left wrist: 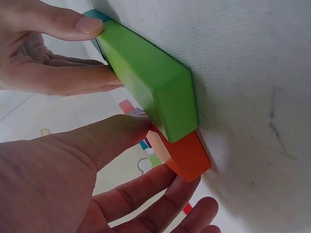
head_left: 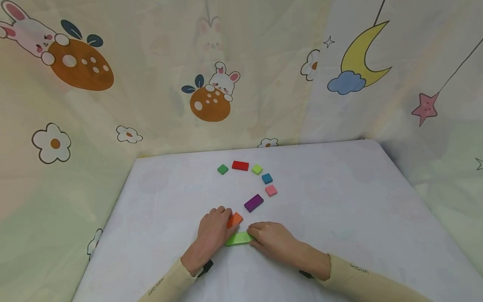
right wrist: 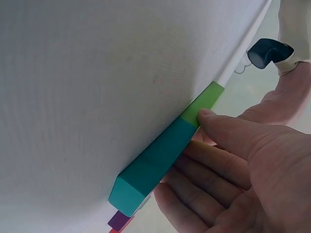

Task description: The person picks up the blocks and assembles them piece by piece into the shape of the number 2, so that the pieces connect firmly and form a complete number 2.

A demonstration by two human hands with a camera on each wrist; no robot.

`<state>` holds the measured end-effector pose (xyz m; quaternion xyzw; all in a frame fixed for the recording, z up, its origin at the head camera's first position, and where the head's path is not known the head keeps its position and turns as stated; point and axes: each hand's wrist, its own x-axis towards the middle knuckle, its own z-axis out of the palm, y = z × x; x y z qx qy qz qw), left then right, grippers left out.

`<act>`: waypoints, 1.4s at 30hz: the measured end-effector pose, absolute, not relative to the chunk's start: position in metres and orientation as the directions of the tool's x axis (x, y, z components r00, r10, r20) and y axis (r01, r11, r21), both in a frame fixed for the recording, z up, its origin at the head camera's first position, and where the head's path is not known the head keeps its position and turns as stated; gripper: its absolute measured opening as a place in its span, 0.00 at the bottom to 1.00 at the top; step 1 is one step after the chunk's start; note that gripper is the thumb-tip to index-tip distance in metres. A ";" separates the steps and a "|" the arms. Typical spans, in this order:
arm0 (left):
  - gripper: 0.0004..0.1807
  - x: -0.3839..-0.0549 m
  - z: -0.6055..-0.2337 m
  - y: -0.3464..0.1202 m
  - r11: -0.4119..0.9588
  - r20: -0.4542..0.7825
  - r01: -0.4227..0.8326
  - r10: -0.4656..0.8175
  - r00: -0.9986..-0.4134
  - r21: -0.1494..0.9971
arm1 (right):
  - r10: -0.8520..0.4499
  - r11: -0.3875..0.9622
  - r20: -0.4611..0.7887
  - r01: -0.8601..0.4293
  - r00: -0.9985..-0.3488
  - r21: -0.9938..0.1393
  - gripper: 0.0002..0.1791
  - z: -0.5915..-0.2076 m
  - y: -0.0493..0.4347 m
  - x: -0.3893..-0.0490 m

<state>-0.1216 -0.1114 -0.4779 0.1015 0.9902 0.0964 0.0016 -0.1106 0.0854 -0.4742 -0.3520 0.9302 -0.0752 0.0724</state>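
Observation:
A long green block (head_left: 239, 238) lies flat near the table's front, with an orange block (head_left: 235, 219) touching its left end. My left hand (head_left: 226, 218) pinches the orange block (left wrist: 187, 156), its thumb (left wrist: 121, 131) where orange meets green (left wrist: 148, 80) and its fingers under it. My right hand (head_left: 252, 232) covers a teal block (right wrist: 150, 167) butted against the green one (right wrist: 206, 102). Its thumb (right wrist: 226, 131) and fingers flank that block at the seam. The teal block is hidden in the head view.
Further back, blocks curve in an arc: green square (head_left: 222, 169), red (head_left: 240, 165), light green (head_left: 257, 169), blue (head_left: 267, 178), pink (head_left: 271, 190), purple (head_left: 253, 203). A white cloth covers the table (head_left: 339, 209). Printed curtains close in behind and beside it.

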 end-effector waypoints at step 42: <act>0.24 -0.121 -0.478 -0.112 0.956 0.002 0.181 0.185 -0.983 0.232 | -0.626 0.754 0.053 -0.622 -0.778 -0.212 0.30 -0.457 0.096 -0.140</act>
